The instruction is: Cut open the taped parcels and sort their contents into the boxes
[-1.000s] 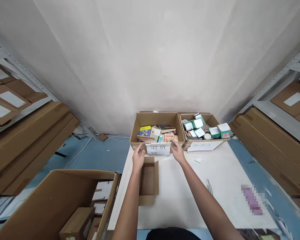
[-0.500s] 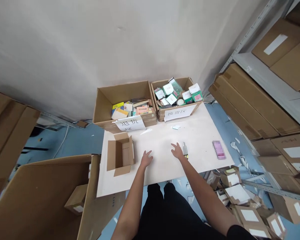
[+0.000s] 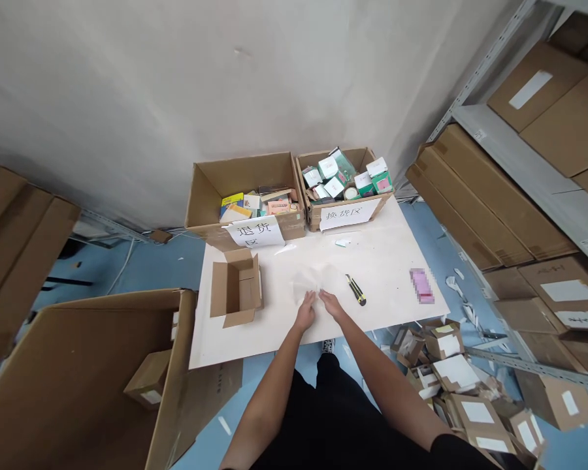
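Near the front of the white table, my left hand and my right hand are close together, fingers closed on a thin clear plastic film. The film spreads out just beyond the fingertips; its edges are hard to make out. To the right of my right hand lies a black and yellow utility knife. Left of my left hand stands a small cardboard box with its flaps up and nothing visible inside.
Two labelled cartons stand at the back: the left carton holds mixed small boxes, the right carton green-and-white ones. A blurred pink item lies at right. A large carton stands left; discarded boxes cover the floor right.
My hands have come together and drawn back toward the table's front edge. Clear film now shows at the fingertips. The utility knife lies at a different angle, further from my right hand.
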### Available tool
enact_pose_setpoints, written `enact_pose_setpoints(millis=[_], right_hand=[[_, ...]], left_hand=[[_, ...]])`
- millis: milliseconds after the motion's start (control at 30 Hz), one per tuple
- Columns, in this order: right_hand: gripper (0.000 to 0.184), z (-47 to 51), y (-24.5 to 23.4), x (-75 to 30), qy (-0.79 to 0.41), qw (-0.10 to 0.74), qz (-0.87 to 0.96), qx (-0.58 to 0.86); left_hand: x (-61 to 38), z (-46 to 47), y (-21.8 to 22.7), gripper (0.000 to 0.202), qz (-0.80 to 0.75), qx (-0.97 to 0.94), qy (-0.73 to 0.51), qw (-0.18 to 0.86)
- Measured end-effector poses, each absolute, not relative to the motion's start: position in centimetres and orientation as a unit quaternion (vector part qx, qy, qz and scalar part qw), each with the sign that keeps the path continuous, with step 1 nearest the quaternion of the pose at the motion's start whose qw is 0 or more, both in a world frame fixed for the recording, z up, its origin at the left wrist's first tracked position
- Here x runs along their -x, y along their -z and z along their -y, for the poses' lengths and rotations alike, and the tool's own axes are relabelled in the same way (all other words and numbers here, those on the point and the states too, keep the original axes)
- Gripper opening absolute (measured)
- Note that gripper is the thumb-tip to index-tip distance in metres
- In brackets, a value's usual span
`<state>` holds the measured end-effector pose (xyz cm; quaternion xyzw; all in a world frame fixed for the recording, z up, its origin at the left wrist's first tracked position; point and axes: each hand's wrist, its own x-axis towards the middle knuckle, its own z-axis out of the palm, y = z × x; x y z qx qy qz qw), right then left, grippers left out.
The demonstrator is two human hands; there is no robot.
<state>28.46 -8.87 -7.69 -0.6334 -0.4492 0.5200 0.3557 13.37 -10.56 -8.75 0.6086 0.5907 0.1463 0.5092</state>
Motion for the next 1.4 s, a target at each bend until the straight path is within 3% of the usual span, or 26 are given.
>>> enact_pose_setpoints(millis=[67, 167, 333, 400, 500, 567, 733, 867, 967, 1100, 1200, 1333, 1400], right_hand=[[0.061, 8.5, 6.0, -26.7, -0.541, 0.397, 0.435, 0.6], [0.052, 7.9, 3.3, -24.5, -0.535, 0.447, 0.402, 0.593], [0.05, 6.6, -1.9, -19.4, -0.378, 0.472, 0.413, 0.681], [0.055, 5.8, -3.7, -16.0, -0.307, 0.482, 0.463, 0.677], [0.045, 4.6, -4.8, -9.5, -0.227, 0.464, 0.576, 0.633], [0.04, 3.9, -4.0, -5.1, -0.204, 0.398, 0.654, 0.61], [0.021, 5.1, 0.8, 2.0, -0.267, 0.053, 0.779, 0.565], [0.013, 7.8, 3.5, 2.5, -0.309, -0.021, 0.781, 0.543], [0.023, 9.1, 3.6, 1.1, -0.289, -0.007, 0.769, 0.571], [0.047, 10.6, 2.2, -2.7, -0.198, 0.106, 0.74, 0.634], [0.048, 12.6, 0.5, -6.5, -0.14, 0.161, 0.728, 0.652], [0.054, 15.5, -2.0, -11.3, -0.133, 0.129, 0.706, 0.683], [0.048, 16.7, -3.0, -13.5, -0.109, 0.149, 0.681, 0.709]], left_hand=[[-13.3, 10.4, 7.1, 0.082, -0.531, -0.629, -0.236, 0.517], [-9.9, 10.5, 4.0, 0.067, -0.474, -0.644, -0.302, 0.519], [3.5, 10.2, 0.1, 0.041, -0.56, -0.645, -0.339, 0.394], [9.2, 10.0, -0.3, 0.041, -0.633, -0.645, -0.294, 0.313], [14.8, 10.4, 0.5, 0.048, -0.673, -0.669, -0.148, 0.279], [16.1, 11.5, 1.5, 0.047, -0.665, -0.686, -0.07, 0.287], [14.6, 15.3, 3.6, 0.038, -0.672, -0.696, -0.046, 0.249], [13.2, 17.1, 4.4, 0.021, -0.684, -0.699, -0.071, 0.198], [13.2, 17.3, 4.5, 0.015, -0.669, -0.717, -0.113, 0.159], [12.9, 16.2, 3.5, 0.014, -0.617, -0.76, -0.166, 0.12], [11.6, 14.7, 2.0, 0.014, -0.573, -0.79, -0.193, 0.1], [8.2, 12.8, -0.6, 0.016, -0.514, -0.823, -0.223, 0.096], [5.9, 11.9, -2.3, 0.016, -0.481, -0.838, -0.239, 0.093]])
